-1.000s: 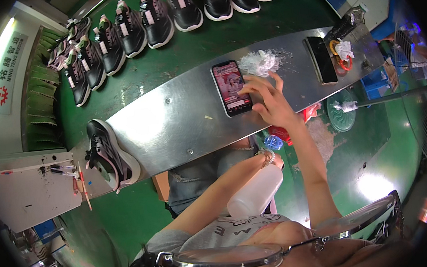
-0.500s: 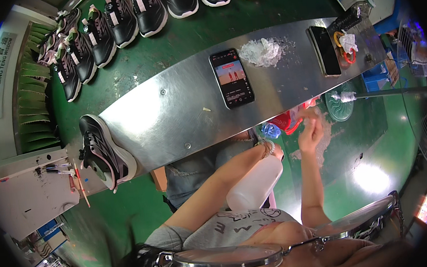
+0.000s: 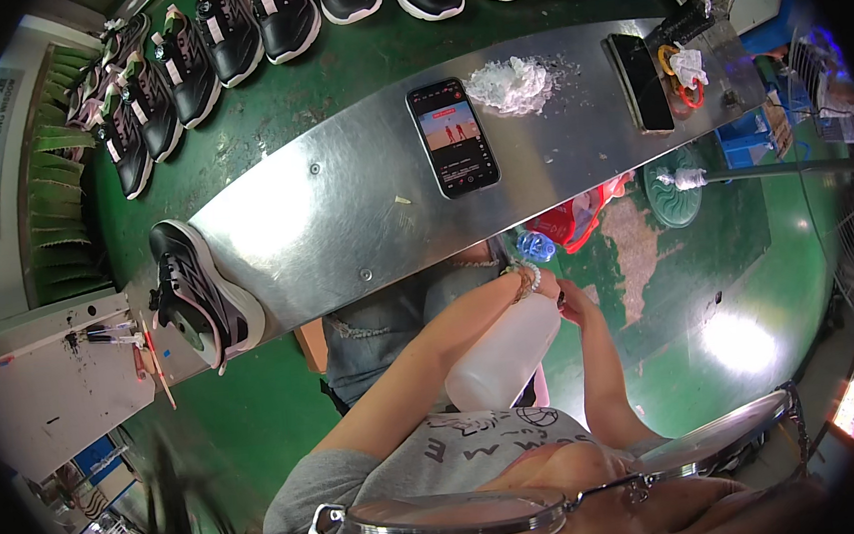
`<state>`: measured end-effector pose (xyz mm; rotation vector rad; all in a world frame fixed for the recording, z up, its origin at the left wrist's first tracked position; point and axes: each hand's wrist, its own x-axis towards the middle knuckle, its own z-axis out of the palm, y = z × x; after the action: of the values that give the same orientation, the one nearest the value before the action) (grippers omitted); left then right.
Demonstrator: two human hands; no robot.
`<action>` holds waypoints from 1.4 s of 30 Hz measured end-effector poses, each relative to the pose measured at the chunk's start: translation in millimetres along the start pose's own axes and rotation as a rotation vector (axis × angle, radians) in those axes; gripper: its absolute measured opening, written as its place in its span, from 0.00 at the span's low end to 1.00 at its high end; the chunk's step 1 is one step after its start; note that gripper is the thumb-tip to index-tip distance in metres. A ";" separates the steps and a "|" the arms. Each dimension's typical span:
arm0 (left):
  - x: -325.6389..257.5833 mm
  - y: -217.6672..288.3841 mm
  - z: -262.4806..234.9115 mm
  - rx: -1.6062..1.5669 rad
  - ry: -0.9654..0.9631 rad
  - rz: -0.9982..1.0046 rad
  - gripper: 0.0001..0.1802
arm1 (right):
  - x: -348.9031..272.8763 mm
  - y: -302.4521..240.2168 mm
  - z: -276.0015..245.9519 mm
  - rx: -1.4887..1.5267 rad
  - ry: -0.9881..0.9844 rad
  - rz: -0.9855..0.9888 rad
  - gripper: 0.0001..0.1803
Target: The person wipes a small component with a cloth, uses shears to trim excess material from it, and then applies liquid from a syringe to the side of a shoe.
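- One plain white bottle (image 3: 502,354) lies beneath the left forearm (image 3: 434,352), in front of the grey T-shirt (image 3: 393,475) and on the near side of the bench (image 3: 343,213).
- Its body is smooth, slightly translucent and roughly cylindrical, with a rounded edge at the end by the shirt.
- The long axis runs aslant: that rounded end points to the lower left, the other toward the upper right, where the hands are. The upper end is covered, so which way the mouth points cannot be told.
- The left hand (image 3: 547,286), below a beaded bracelet (image 3: 532,279), is at the covered end; its fingers are mostly hidden, and I cannot tell whether they grip.
- The right hand (image 3: 576,303) is just beside it, fingers bent; whether it pinches anything is unclear.
- On the bench, a lit smartphone (image 3: 454,139) and a black-and-grey sneaker (image 3: 207,296) lie apart.
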<state>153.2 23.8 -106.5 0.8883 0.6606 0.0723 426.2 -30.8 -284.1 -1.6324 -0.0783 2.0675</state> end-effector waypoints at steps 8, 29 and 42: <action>-1.2 -29.6 -5.9 0.266 0.050 -0.097 0.16 | -120.8 -56.7 149.6 0.049 0.377 -0.232 0.10; 137.5 -26.8 -22.8 0.837 -0.044 -0.143 0.22 | 1.6 10.2 27.3 -0.194 0.283 -0.262 0.20; 141.1 -22.9 -21.1 0.962 -0.187 -0.141 0.29 | -20.1 8.5 31.3 -0.341 0.367 -0.422 0.16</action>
<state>249.6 69.2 -204.0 1.7397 0.5700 -0.4904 397.5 -38.6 -260.3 -1.9665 -0.6206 1.4717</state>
